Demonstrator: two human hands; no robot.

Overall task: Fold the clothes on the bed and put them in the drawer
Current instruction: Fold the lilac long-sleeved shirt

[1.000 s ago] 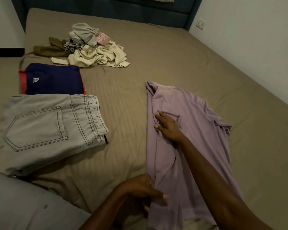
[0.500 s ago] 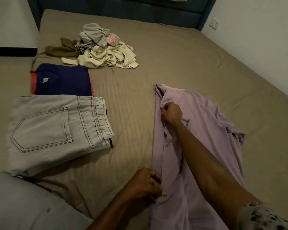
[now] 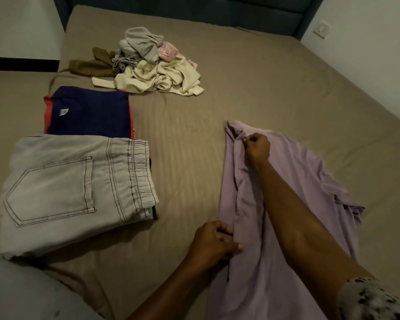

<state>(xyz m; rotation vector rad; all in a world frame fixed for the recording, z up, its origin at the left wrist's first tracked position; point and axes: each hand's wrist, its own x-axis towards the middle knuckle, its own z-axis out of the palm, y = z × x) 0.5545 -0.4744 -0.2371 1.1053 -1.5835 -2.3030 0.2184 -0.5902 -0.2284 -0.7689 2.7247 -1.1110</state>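
Observation:
A lilac garment point(image 3: 298, 181) lies spread on the brown bed point(image 3: 240, 72), right of centre. My right hand point(image 3: 256, 146) pinches its fabric near the far top corner. My left hand point(image 3: 214, 244) grips the garment's left edge, closer to me. Folded grey jeans point(image 3: 67, 188) lie at the left, with a folded navy and red piece point(image 3: 90, 114) just beyond them. A pile of unfolded clothes point(image 3: 148, 65) in grey, cream, pink and olive sits further back. No drawer is in view.
A white wall point(image 3: 367, 65) runs along the bed's right side, with a socket point(image 3: 321, 30) near the dark blue headboard point(image 3: 194, 8). Another grey cloth point(image 3: 21, 289) fills the lower left corner. Bare sheet lies between the jeans and the lilac garment.
My right hand has gone from resting flat on the lilac garment to pinching it, and has moved up toward the garment's far corner. My left hand keeps its hold on the near edge.

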